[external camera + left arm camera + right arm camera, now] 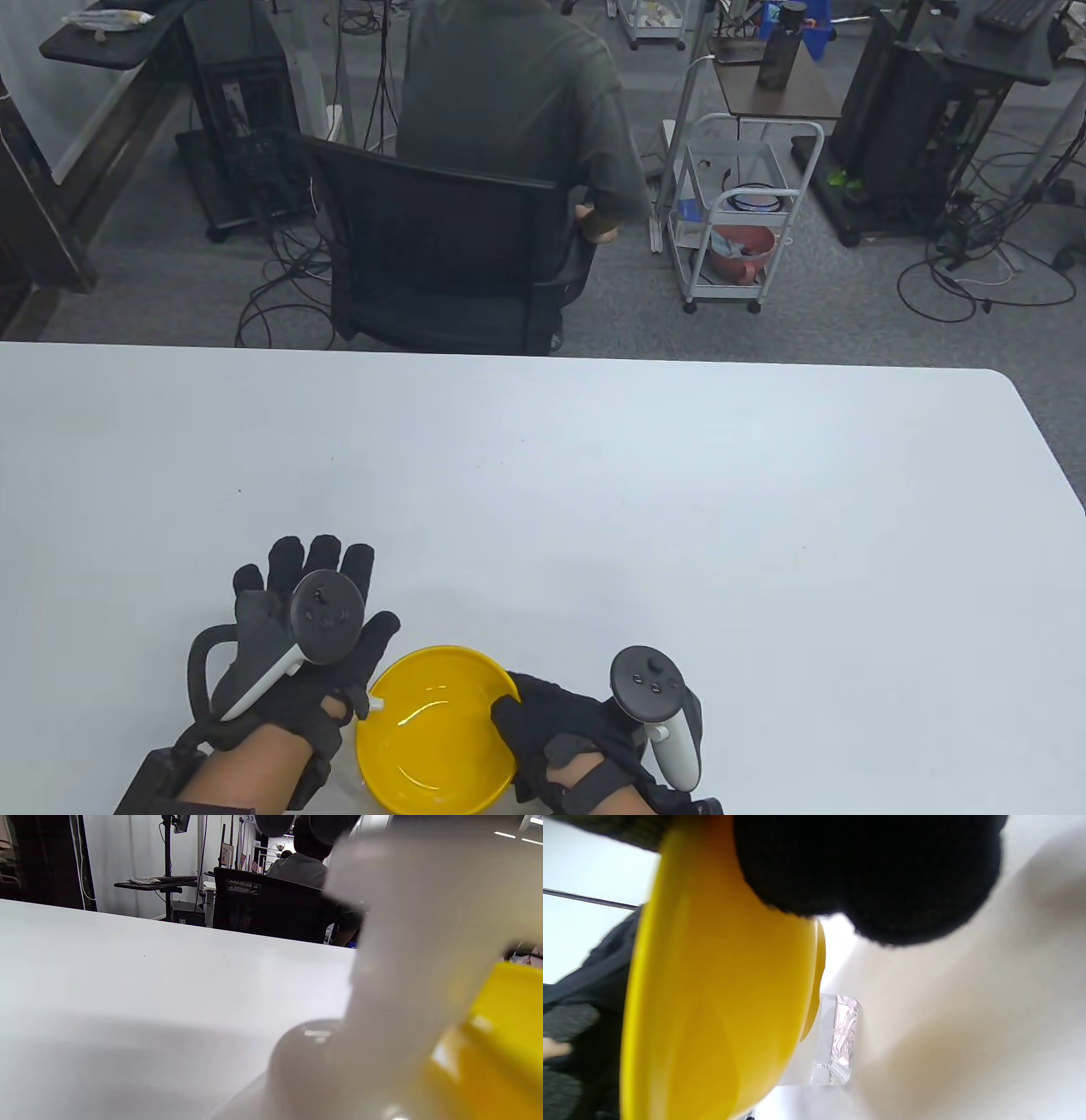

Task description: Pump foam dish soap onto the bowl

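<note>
A yellow bowl [437,730] is at the table's near edge. My right hand [543,730] grips its right rim, thumb inside. In the right wrist view, gloved fingers [874,870] lie on the bowl's underside [712,1005], with the clear bottle base [835,1039] behind it. My left hand [327,594] lies palm-down with fingers spread over the white soap pump, whose nozzle [374,705] pokes over the bowl's left rim. The bottle is hidden under the hand in the table view. The left wrist view shows the blurred white pump head [403,942] beside the bowl [509,1018].
The white table [594,475] stretches away from the hands. Beyond its far edge a person sits in a black office chair [441,246], next to a white cart [738,212].
</note>
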`<state>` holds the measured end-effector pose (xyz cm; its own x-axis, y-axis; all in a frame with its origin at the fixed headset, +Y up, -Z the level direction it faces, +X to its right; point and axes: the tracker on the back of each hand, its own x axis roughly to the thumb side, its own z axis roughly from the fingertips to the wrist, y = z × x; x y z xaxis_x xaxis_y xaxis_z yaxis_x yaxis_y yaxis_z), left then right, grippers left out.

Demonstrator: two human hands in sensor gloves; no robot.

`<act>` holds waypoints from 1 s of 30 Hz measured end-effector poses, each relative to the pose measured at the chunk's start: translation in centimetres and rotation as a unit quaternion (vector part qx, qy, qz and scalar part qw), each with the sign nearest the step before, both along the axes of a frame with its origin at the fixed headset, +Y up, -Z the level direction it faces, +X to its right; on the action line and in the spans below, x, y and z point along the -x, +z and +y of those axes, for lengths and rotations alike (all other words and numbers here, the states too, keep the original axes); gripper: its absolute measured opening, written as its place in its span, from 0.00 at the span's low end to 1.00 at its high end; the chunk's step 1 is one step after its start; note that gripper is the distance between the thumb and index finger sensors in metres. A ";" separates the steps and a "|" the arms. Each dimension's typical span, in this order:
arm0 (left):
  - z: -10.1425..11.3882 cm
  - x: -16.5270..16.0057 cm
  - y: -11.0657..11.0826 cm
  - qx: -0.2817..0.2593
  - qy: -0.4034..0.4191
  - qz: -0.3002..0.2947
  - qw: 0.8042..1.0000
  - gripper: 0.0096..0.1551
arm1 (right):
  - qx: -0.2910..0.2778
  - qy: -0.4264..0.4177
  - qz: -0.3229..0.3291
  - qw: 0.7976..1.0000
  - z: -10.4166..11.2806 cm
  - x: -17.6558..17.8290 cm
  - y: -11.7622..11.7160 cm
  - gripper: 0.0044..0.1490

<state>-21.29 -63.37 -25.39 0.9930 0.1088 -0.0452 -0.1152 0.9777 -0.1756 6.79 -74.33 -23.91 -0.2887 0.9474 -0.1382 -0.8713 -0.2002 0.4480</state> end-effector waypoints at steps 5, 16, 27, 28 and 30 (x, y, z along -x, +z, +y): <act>-0.7 0.2 -0.1 0.000 0.009 -0.003 1.000 0.45 | 0.002 -0.004 0.001 1.000 -0.1 0.0 0.0 0.38; -1.1 0.2 0.0 0.005 0.021 -0.002 1.000 0.44 | 0.000 -0.008 -0.001 1.000 -0.1 -0.1 -0.1 0.39; -2.1 0.0 -0.2 0.021 0.009 -0.006 1.000 0.42 | 0.003 -0.012 -0.005 1.000 -0.3 -0.1 -0.1 0.39; -2.4 -0.1 -0.3 0.026 0.011 -0.007 1.000 0.42 | 0.002 -0.012 -0.005 1.000 -0.3 -0.1 -0.1 0.39; -2.7 -0.1 -0.3 0.033 0.008 -0.006 0.999 0.42 | 0.001 -0.012 -0.005 1.000 -0.3 -0.1 -0.1 0.39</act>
<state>-21.21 -66.10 -25.72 0.9917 0.1217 -0.0407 -0.1279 0.9622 -0.2404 6.93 -74.65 -24.05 -0.2645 0.9536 -0.1437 -0.8805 -0.1780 0.4394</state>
